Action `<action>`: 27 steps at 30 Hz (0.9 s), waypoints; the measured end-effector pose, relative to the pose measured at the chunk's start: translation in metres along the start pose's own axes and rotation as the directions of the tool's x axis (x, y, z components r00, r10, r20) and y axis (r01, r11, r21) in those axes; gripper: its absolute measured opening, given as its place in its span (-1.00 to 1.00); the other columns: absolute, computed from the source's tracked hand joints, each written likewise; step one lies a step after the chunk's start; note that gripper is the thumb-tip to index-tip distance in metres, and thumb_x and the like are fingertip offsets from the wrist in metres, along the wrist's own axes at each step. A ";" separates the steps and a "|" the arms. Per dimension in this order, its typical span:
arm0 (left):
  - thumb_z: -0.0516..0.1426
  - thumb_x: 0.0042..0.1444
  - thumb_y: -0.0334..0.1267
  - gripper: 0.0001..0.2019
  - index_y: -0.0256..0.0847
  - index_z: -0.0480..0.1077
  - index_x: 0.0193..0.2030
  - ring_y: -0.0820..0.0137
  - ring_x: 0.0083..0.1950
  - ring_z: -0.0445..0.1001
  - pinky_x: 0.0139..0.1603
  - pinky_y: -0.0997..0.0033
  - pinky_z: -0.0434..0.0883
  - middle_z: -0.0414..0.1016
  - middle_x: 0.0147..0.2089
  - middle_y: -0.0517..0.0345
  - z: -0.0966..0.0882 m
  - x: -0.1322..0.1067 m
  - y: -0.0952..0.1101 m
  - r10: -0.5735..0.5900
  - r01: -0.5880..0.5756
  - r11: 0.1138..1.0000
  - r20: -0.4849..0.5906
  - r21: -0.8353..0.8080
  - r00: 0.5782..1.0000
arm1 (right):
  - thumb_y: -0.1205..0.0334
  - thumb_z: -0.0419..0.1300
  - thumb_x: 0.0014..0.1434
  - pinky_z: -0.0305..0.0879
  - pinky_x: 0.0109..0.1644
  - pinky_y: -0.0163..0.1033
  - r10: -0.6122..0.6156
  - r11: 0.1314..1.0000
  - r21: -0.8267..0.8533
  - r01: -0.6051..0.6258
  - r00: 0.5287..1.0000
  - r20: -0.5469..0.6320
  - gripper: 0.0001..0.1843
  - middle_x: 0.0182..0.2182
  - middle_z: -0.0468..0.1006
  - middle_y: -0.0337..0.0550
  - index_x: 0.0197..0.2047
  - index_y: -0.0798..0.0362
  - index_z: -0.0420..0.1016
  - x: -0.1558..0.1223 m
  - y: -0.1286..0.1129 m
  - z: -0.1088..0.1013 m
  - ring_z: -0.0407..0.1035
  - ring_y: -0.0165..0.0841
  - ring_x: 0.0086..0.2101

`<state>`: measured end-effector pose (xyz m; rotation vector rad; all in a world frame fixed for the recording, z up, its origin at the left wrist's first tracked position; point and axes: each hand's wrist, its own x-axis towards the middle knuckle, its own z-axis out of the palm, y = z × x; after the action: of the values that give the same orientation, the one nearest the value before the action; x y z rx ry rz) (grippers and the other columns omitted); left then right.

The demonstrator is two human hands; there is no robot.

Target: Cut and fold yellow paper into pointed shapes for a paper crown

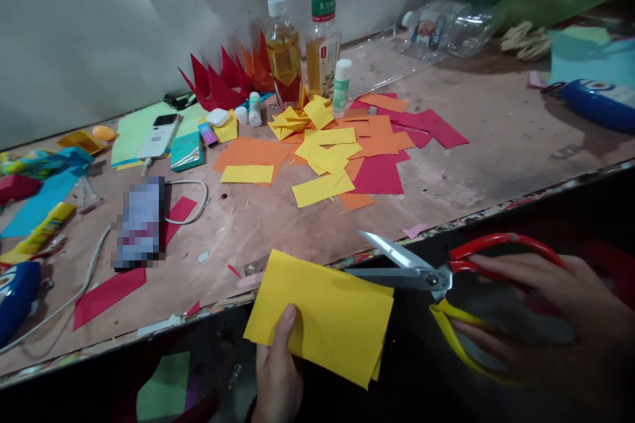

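My left hand (280,370) grips a folded piece of yellow paper (322,317) by its lower left part, thumb flat on the front. The paper is held in front of the table's edge. My right hand (560,317) has its fingers through the handles of a pair of scissors (436,277), one handle red and one yellow. The blades stand apart and point left. The lower blade lies along or behind the paper's upper right edge; whether it touches cannot be told. Yellow paper strips (322,192) and a crimson sheet (380,175) lie on the table beyond.
The worktable (516,139) bears two drink bottles (284,46), a glue stick (341,89), red paper crowns (215,82) and a clear empty bottle (446,30) on its side. A phone (139,221) with a white cable lies left. A blue object (602,102) sits right.
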<state>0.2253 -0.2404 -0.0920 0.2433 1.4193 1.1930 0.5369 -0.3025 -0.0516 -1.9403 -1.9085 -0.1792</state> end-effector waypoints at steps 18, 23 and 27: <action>0.50 0.01 -0.18 -0.34 -0.16 0.58 0.29 0.02 0.05 0.76 -0.04 0.24 0.72 0.76 0.08 -0.08 -0.003 0.005 0.004 -0.079 0.081 0.996 0.031 -0.043 0.996 | -0.35 0.00 0.41 0.34 0.01 0.24 -0.015 0.997 0.073 0.008 0.995 0.098 -0.50 -0.08 0.73 -0.14 0.28 -0.37 0.30 -0.002 0.000 0.000 0.64 0.12 -0.04; 0.51 0.01 -0.14 -0.36 -0.17 0.59 0.26 0.04 0.07 0.75 0.00 0.27 0.71 0.75 0.10 -0.09 -0.004 0.007 0.006 -0.065 0.067 0.997 0.055 -0.034 0.996 | -0.27 0.05 0.37 0.39 -0.03 0.22 -0.032 0.999 0.042 0.028 0.996 0.085 -0.49 -0.10 0.73 -0.12 0.28 -0.30 0.35 0.000 0.000 0.004 0.65 0.15 -0.05; 0.50 0.01 -0.14 -0.36 -0.17 0.59 0.26 0.04 0.06 0.76 -0.01 0.27 0.71 0.76 0.08 -0.09 -0.004 0.009 0.005 -0.051 0.052 0.999 0.065 -0.009 0.997 | -0.30 0.01 0.39 0.40 -0.04 0.20 -0.022 1.000 0.022 0.021 0.997 0.079 -0.49 -0.11 0.73 -0.10 0.24 -0.25 0.39 0.001 -0.002 0.005 0.65 0.13 -0.04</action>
<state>0.2167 -0.2339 -0.0942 0.2348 1.3551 1.1400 0.5344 -0.2998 -0.0550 -1.9403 -1.9742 -0.0888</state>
